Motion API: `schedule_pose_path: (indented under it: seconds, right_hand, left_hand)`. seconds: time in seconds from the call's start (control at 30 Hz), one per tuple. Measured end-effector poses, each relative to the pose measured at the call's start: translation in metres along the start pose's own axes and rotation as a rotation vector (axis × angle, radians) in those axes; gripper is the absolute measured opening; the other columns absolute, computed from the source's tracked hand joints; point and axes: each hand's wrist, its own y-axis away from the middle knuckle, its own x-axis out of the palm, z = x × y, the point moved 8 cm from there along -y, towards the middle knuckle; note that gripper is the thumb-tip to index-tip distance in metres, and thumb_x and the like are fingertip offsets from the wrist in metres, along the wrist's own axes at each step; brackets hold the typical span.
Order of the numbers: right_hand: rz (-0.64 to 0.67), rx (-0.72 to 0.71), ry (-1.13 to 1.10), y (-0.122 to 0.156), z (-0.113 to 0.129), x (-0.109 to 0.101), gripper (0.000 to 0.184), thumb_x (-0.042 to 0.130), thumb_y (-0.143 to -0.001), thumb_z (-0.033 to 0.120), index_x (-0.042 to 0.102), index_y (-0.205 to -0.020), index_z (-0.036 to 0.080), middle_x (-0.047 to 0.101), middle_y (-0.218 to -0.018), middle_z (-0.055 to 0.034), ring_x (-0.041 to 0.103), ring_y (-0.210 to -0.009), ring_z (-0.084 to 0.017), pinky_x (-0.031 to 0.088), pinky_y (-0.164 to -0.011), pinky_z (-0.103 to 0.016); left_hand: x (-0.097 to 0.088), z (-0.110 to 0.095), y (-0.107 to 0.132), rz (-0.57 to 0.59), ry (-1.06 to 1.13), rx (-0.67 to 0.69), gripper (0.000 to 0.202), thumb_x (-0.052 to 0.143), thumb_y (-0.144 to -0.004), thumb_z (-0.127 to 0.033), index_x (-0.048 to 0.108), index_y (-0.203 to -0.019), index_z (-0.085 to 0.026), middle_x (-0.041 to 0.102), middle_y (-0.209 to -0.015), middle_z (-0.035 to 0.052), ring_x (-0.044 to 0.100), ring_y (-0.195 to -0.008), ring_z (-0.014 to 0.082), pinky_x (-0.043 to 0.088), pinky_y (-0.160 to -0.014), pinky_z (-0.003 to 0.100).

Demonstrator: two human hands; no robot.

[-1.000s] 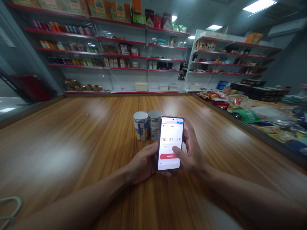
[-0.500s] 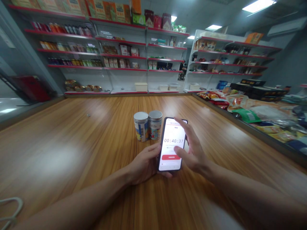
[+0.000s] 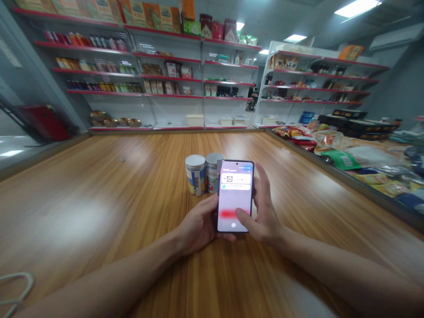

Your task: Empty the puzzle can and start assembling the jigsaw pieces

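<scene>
A: Which step do we have in hand?
B: We judge it phone handling. Our left hand (image 3: 198, 224) grips the phone (image 3: 234, 197); our right hand (image 3: 265, 219) has its thumb over the lit screen. Contact or grip there, we cannot tell.
A: Phone position?
B: Over the wooden table (image 3: 99, 198), nearer us than two cans (image 3: 196, 180), partly hiding one.
A: Next move's demands?
B: Probably a steady left hold and a free right thumb.
</scene>
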Motion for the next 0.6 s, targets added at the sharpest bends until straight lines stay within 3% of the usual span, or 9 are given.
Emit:
schedule_pose_path:
  seconds: [0.2,0.4,0.6]
  right_hand:
    - [-0.025,0.047,0.014,0.001,-0.01,-0.001,0.106,0.069,-0.085,0.026,-0.005,-0.161,0.025,0.035,-0.159,-0.0161,0.048,-0.138,-0.034,0.046,-0.109,-0.054]
    - [-0.105,0.125,-0.051,-0.003,-0.017,-0.008,0.085,0.066,-0.091,0.027,0.015,-0.158,0.028,0.055,-0.144,-0.0139,0.062,-0.12,-0.028,0.053,-0.099,-0.048]
    - [-0.181,0.147,-0.105,-0.006,-0.018,-0.013,0.074,0.068,-0.091,0.031,0.026,-0.152,0.029,0.062,-0.135,-0.0136,0.067,-0.111,-0.027,0.057,-0.089,-0.044]
  left_hand:
    - [0.0,0.0,0.0,-0.018,-0.023,-0.001,0.042,0.045,-0.103,-0.04,0.055,-0.137,-0.019,0.066,-0.128,0.0192,0.072,-0.099,0.0325,0.064,-0.07,0.042]
    - [0.001,0.0,0.0,-0.007,-0.044,-0.002,0.042,0.044,-0.103,-0.041,0.055,-0.136,-0.019,0.066,-0.125,0.0196,0.072,-0.099,0.0321,0.063,-0.069,0.04]
    - [-0.001,0.001,0.0,0.019,-0.052,0.018,0.04,0.046,-0.102,-0.036,0.054,-0.138,-0.019,0.067,-0.124,0.0193,0.071,-0.101,0.0333,0.064,-0.07,0.042]
